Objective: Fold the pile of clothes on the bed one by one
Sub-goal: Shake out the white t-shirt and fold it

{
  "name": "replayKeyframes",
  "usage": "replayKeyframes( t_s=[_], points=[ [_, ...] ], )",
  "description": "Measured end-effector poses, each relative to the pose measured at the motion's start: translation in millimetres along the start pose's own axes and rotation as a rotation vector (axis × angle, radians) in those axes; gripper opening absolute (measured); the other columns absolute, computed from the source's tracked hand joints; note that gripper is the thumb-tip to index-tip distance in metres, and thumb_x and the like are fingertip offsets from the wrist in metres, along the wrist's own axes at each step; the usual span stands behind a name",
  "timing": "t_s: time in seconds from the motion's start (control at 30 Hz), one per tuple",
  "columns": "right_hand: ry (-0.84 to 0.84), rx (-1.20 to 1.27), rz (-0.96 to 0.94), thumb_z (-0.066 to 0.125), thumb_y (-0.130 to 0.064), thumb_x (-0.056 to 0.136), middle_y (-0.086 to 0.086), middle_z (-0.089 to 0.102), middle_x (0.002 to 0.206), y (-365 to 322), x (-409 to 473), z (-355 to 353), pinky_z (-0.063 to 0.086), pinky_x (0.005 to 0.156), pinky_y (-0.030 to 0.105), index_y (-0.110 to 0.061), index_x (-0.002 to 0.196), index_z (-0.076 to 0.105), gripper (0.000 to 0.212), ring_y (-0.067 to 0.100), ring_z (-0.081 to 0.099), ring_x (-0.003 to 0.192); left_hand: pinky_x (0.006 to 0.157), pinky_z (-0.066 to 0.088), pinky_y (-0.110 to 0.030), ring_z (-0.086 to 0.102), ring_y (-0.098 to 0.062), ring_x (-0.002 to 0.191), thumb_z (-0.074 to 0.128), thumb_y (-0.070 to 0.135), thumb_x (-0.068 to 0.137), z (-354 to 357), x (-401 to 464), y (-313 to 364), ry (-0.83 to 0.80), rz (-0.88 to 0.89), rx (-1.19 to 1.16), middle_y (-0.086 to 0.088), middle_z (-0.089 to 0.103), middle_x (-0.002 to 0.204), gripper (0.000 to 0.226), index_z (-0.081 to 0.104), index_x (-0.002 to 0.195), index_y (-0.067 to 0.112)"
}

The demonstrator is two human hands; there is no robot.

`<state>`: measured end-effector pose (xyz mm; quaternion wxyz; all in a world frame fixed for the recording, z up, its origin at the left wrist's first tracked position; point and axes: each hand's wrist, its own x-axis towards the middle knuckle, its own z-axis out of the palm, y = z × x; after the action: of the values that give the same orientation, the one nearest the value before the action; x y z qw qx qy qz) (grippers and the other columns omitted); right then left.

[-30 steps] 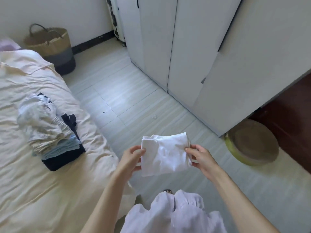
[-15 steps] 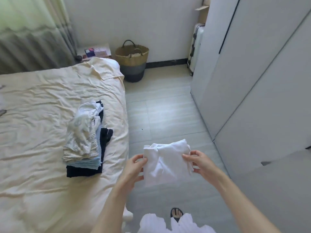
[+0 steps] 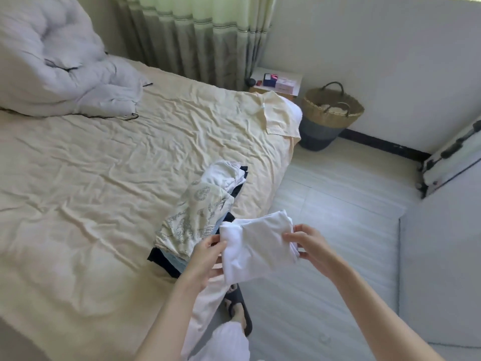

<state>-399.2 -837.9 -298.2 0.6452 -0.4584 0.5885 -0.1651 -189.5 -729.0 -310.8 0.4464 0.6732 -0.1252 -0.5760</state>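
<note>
We hold a folded white garment (image 3: 256, 243) in the air with both hands, just over the edge of the bed (image 3: 91, 178), at about 5 o'clock from the middle of the view. Our left hand (image 3: 205, 259) grips the left side of the garment, thumb on top and the other fingers under the cloth. Our right hand (image 3: 309, 244) pinches the right edge between thumb and fingers. The garment is folded to a small rectangle, a little tilted, and its lower left corner hangs down.

Just beside the garment, at 10 o'clock from it, a stack of folded clothes (image 3: 200, 217) lies on the bed near the edge. On top is a pale piece with a grey print, under it something light blue, and at the bottom a dark piece which shows at both ends. The garment partly covers the near right corner of the stack in our view; we cannot tell if they touch.

The bed has a wrinkled cream sheet. At 10 o'clock, far on the bed, a grey quilt (image 3: 57, 61) lies in a heap. At 1 o'clock a woven basket (image 3: 329, 118) stands on the floor (image 3: 338, 230) by the wall, next to a small nightstand (image 3: 278, 82) with little boxes on it. Behind the bed hangs a curtain (image 3: 195, 35). Below our hands we see one foot in a dark slipper (image 3: 238, 308) on the floor.
</note>
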Motion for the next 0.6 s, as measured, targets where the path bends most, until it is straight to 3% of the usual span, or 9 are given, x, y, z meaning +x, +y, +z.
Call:
replayKeyframes(
  t_s=[0.2, 0.3, 0.43, 0.6],
  points=[
    [-0.072, -0.185, 0.014, 0.064, -0.001, 0.079, 0.009, 0.056, 0.08, -72.2, 103.2, 36.7, 0.039, 0.066, 0.032, -0.009, 0.09, 0.055, 0.016, 0.02, 0.053, 0.074, 0.054, 0.051, -0.029, 0.063, -0.022, 0.084, 0.052, 0.019, 0.094, -16.5, 76.5, 40.3, 0.141, 0.007, -0.097, -0.007, 0.061, 0.101, 0.008, 0.056, 0.1, 0.023],
    [-0.071, -0.282, -0.019, 0.065, -0.002, 0.079, 0.009, 0.057, 0.083, -110.8, 147.3, 45.2, 0.036, 0.06, 0.029, -0.011, 0.088, 0.057, 0.015, 0.02, 0.052, 0.074, 0.058, 0.054, -0.029, 0.063, -0.025, 0.093, 0.052, 0.021, 0.094, -13.0, 105.2, 60.9, 0.183, 0.005, -0.129, -0.008, 0.058, 0.105, 0.004, 0.054, 0.095, 0.025],
    [-0.084, -0.384, -0.049, 0.066, -0.005, 0.079, 0.012, 0.06, 0.091, -156.5, 207.7, 54.4, 0.034, 0.058, 0.029, -0.01, 0.097, 0.058, 0.02, 0.023, 0.053, 0.078, 0.051, 0.053, -0.025, 0.063, -0.023, 0.083, 0.051, 0.016, 0.094, -4.9, 147.8, 92.9, 0.215, 0.002, -0.154, -0.007, 0.059, 0.1, 0.006, 0.052, 0.091, 0.021],
    [-0.137, -0.437, -0.071, 0.067, -0.004, 0.081, 0.009, 0.06, 0.092, -193.8, 284.5, 83.4, 0.033, 0.052, 0.027, -0.015, 0.098, 0.055, 0.024, 0.021, 0.054, 0.074, 0.079, 0.055, -0.048, 0.063, -0.031, 0.09, 0.05, 0.02, 0.093, -10.5, 210.7, 121.7, 0.384, 0.054, 0.027, -0.013, 0.063, 0.099, 0.011, 0.053, 0.098, 0.011]
  ],
)
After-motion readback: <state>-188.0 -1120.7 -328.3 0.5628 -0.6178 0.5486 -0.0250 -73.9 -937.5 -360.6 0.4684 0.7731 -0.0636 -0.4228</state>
